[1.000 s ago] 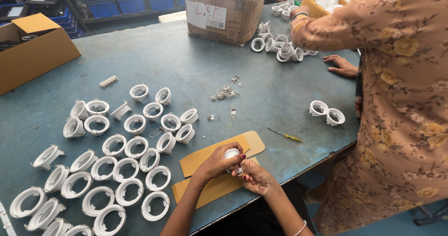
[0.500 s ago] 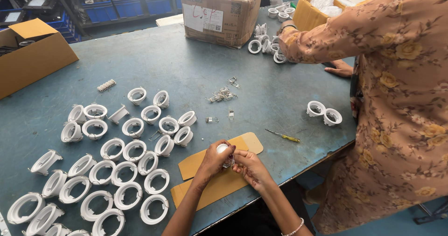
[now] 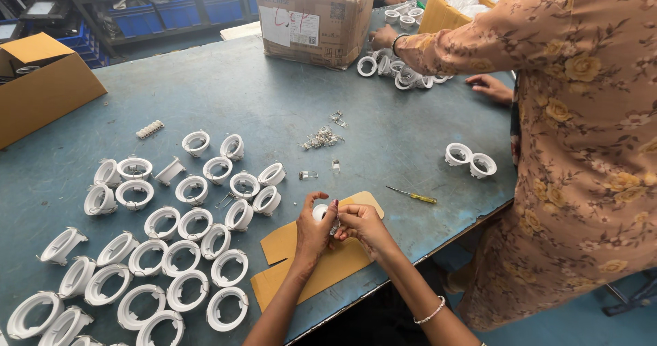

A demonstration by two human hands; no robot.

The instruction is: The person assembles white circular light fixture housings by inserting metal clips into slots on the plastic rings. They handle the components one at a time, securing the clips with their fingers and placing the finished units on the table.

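1. The left hand point(image 3: 313, 228) and the right hand point(image 3: 361, 224) meet over the cardboard sheet point(image 3: 321, 264), which lies at the near edge of the blue table point(image 3: 260, 99).
2. Both hands grasp one white ring point(image 3: 320, 212) between them, the left hand cupping it from the side and the right hand's fingertips pinching at its edge; whether a small metal clip is in the pinch cannot be told.
3. Left of the cardboard sheet, many white rings point(image 3: 164, 250) lie in rough rows.
4. Just right of the cardboard sheet lies a yellow-handled screwdriver point(image 3: 413, 195).
5. Beyond the cardboard sheet, a small heap of metal clips point(image 3: 320, 138) rests on the table.
6. Far right of the cardboard sheet stands a person in a flowered dress point(image 3: 582, 127), reaching to rings beside a big cardboard box point(image 3: 315, 17).
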